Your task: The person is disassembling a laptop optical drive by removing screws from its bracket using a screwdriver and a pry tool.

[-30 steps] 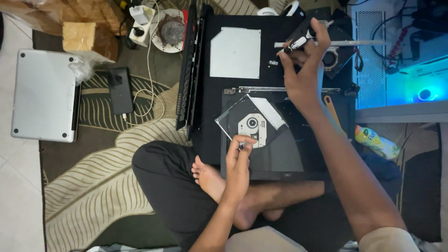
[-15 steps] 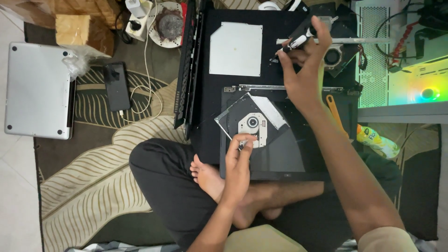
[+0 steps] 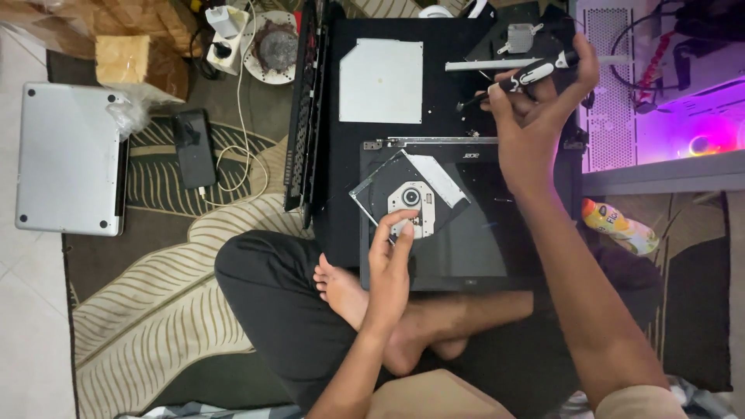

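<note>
Lying askew on the closed black laptop (image 3: 481, 248) is a slim black optical disc drive with a round silver hub (image 3: 410, 199), its near edge pinched by the fingertips of the left hand (image 3: 390, 268), fingers drawn together on the drive's metal plate. Farther off and to the right, the right hand (image 3: 535, 116) holds a black-and-white screwdriver (image 3: 521, 77), fingers curled closed around its handle. A flat grey square drive cover (image 3: 381, 81) rests on the black mat (image 3: 341, 202) at the far left of it. Well to the left, a silver laptop turned underside-up (image 3: 68, 159) and a black phone (image 3: 193, 147) sit on the leaf-patterned rug (image 3: 155, 310).
</note>
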